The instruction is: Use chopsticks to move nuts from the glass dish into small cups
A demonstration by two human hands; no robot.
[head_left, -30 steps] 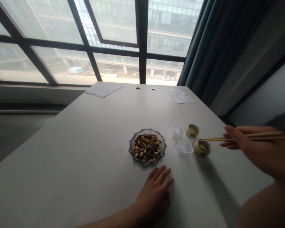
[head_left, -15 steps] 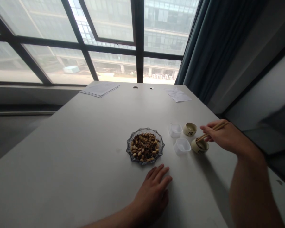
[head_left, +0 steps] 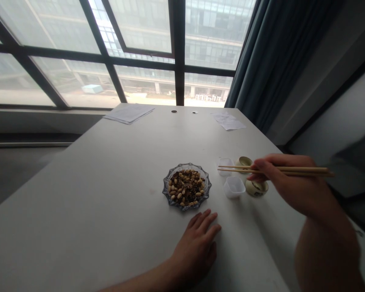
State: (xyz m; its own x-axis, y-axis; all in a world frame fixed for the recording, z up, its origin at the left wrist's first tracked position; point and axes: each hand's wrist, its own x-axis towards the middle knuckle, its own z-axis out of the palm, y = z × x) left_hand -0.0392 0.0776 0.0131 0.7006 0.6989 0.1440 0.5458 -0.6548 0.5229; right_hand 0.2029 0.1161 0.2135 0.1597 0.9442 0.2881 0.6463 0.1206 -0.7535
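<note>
A pair of wooden chopsticks [head_left: 298, 170] is gripped by my right hand [head_left: 287, 178], their tips pointing left above the rear clear plastic box [head_left: 225, 162]. Nothing shows between the tips. Partly behind that hand are two small cream cups, the rear cup [head_left: 245, 160] and the front cup [head_left: 257, 189], which has something dark in it. A second clear plastic box [head_left: 234, 187] stands beside the front cup. My left hand [head_left: 199, 241] rests on the table, fingers spread, just in front of a scalloped glass bowl [head_left: 165, 190] of mixed nuts and seeds [head_left: 187, 187].
The white table [head_left: 115, 194] reaches back to the window. Stacked papers [head_left: 129, 113] lie at its far left, and another sheet [head_left: 228, 121] at the far right. Two small round holes sit near the far edge. A dark curtain [head_left: 261, 52] hangs at the right.
The chopstick tips went into the front cup, then came up and left over the rear plastic box with my right hand. My left hand stays in place; the view shifted slightly.
</note>
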